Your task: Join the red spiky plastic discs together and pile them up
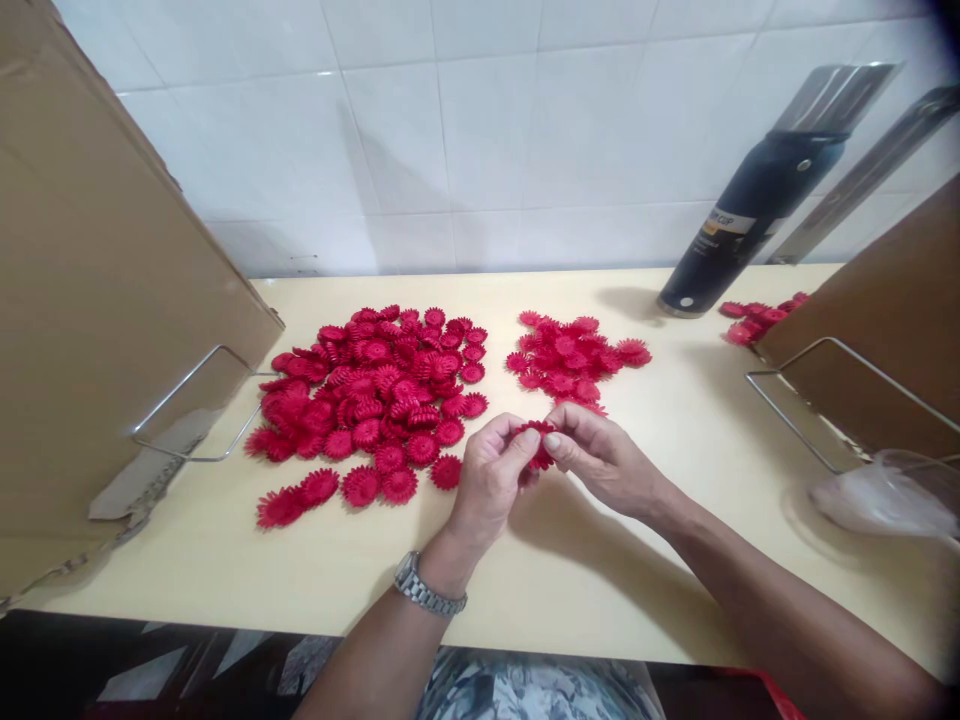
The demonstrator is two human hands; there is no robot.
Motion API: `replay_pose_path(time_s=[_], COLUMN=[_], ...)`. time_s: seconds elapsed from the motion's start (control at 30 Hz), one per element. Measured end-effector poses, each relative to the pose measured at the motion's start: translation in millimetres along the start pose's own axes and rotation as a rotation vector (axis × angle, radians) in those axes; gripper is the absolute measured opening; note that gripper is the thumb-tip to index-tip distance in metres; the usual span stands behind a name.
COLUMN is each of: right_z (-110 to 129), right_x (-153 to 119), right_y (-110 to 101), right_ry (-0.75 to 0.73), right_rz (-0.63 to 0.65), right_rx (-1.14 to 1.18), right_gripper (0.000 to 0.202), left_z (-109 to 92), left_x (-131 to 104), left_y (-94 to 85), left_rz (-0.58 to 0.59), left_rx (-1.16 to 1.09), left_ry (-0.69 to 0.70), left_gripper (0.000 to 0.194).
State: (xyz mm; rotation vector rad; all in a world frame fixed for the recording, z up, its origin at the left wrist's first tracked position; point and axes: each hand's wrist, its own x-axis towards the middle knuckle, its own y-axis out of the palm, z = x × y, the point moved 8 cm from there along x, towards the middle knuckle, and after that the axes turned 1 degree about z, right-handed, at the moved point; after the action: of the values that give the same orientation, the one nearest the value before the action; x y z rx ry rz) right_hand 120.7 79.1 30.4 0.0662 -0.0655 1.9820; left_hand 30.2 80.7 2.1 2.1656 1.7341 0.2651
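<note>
Between my two hands is a small red flower-shaped piece [538,446] with a toothed edge, held above the table. My left hand [491,470], with a metal watch on its wrist, pinches it from the left with thumb and fingers. From the right, my right hand [604,460] grips the same piece, its thumb on the front. A large heap of red toothed flowers [382,380] lies to the left of my hands. Just beyond my hands sits a smaller pile of flat red petal pieces [566,352].
Cardboard panels stand at the left [112,300] and right [870,310], near bent wire frames [217,400]. A dark blue bottle [750,225] stands by the tiled wall. More red pieces [757,320] lie at the right panel. A clear plastic bag [889,495] lies at right.
</note>
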Motion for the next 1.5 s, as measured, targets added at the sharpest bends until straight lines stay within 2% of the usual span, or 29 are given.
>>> replay_pose_path(time_s=[0.1, 0.17, 0.3, 0.47, 0.57, 0.67, 0.8, 0.9, 0.97, 1.07, 1.13, 1.2, 1.27, 1.37, 1.5], right_z=[-1, 0, 9, 17, 21, 19, 0, -8, -5, 17, 32, 37, 35, 31, 31], right_x=[-1, -2, -2, -3, -5, -5, -2, -1, -1, -8, -16, -18, -16, -11, -10], right_y=[4, 2, -4, -12, -14, -17, -21, -18, -20, -29, -23, -13, -7, -9, -12], right_ry=[0.021, 0.006, -0.121, -0.24, -0.273, -0.214, 0.011, 0.054, -0.007, -0.254, -0.446, -0.566, -0.596, -0.545, -0.513], right_rz=[0.038, 0.02, -0.047, -0.143, -0.195, -0.199, -0.121, -0.042, -0.071, -0.325, -0.42, -0.368, -0.26, -0.171, -0.157], right_rx=[-0.055, -0.174, -0.461, -0.71, -0.796, -0.755, -0.44, -0.234, -0.28, -0.661, -0.917, -1.029, -1.017, -0.929, -0.878], right_gripper=[0.025, 0.025, 0.025, 0.015, 0.014, 0.016, 0.022, 0.029, 0.028, 0.016, 0.01, 0.004, 0.005, 0.005, 0.006], left_z=[3, 5, 8, 6, 8, 9, 9, 9, 9, 7, 5, 5, 6, 7, 5], left_x=[0, 0, 0, 1, 2, 1, 0, -1, -1, 0, 1, 2, 1, 0, -1], left_y=[-1.1, -0.7, 0.0, 0.6, 4.7, 6.2, 6.4, 8.9, 9.9, 6.5, 2.9, 0.7, -0.1, 0.2, 1.1], left_rz=[-0.023, -0.023, -0.02, 0.02, 0.093, 0.109, 0.093, 0.11, 0.111, 0.053, 0.004, -0.019, -0.015, 0.008, 0.022], left_rx=[-0.008, -0.022, 0.002, 0.075, 0.056, 0.027, 0.0, -0.056, -0.097, -0.086, -0.047, -0.005, 0.046, 0.1, 0.117], left_ry=[-0.012, -0.026, -0.034, 0.003, -0.046, -0.092, -0.112, -0.145, -0.163, -0.136, -0.103, -0.075, -0.056, -0.036, -0.03], left_gripper=[0.029, 0.033, 0.04, 0.035, 0.029, 0.027, 0.029, 0.03, 0.03, 0.032, 0.032, 0.031, 0.029, 0.029, 0.03])
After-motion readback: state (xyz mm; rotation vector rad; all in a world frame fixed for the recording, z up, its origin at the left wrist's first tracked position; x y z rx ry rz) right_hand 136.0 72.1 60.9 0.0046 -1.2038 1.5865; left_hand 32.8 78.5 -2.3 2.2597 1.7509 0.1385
